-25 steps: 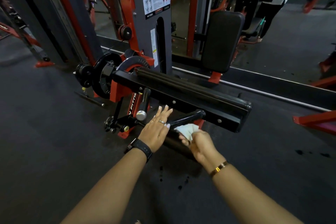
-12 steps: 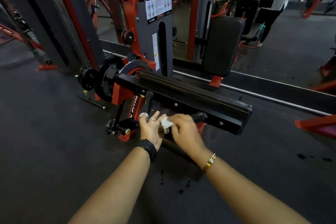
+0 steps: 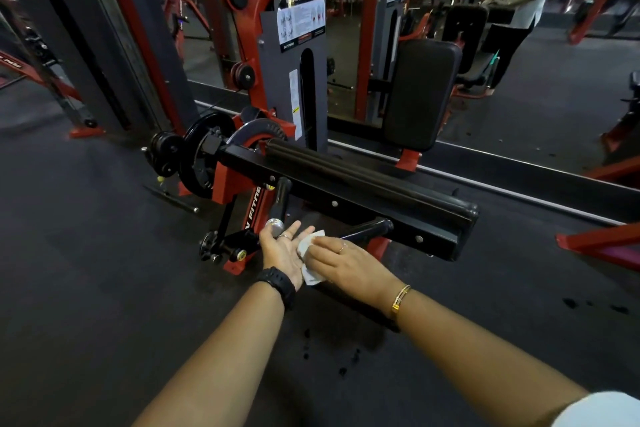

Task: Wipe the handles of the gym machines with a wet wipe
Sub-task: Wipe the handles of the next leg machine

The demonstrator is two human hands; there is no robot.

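Left hand: the left hand (image 3: 282, 253), below the middle of the frame, was held palm up with the fingers spread flat and nothing gripped; a black watch (image 3: 277, 284) was worn at its wrist.

Right hand: the right hand (image 3: 341, 260) was laid palm down over the left palm, its fingers extended and pressed onto the wipe rather than curled around it; a gold bracelet (image 3: 401, 296) was seen at its wrist.

Wipe: the white, crumpled wet wipe (image 3: 308, 260) was sandwiched between the two hands, with its edges showing above and below the right fingers. It was judged to be in the course of being flattened or refolded.

Near handle: the short black cylindrical handle with a chrome end cap (image 3: 280, 201) was seen just above the left fingertips, its cap almost touching them. Its long axis ran up the frame and slightly right, from the cap to the black steel beam (image 3: 363, 198).

Far handle: a second black bar handle (image 3: 367, 229) was seen just above and right of the right hand, its axis running up-right to the same beam; the right hand lay nearer to it.

Deciding relation: both handles lay beyond the fingertips, upward in the frame, with the wipe not touching either.

Next move, as judged: the wipe would have to be wrapped around one handle and drawn along its axis.

Setting: a red and grey weight-stack machine (image 3: 294, 45) and a dark rubber floor (image 3: 104, 253) were seen around the hands.
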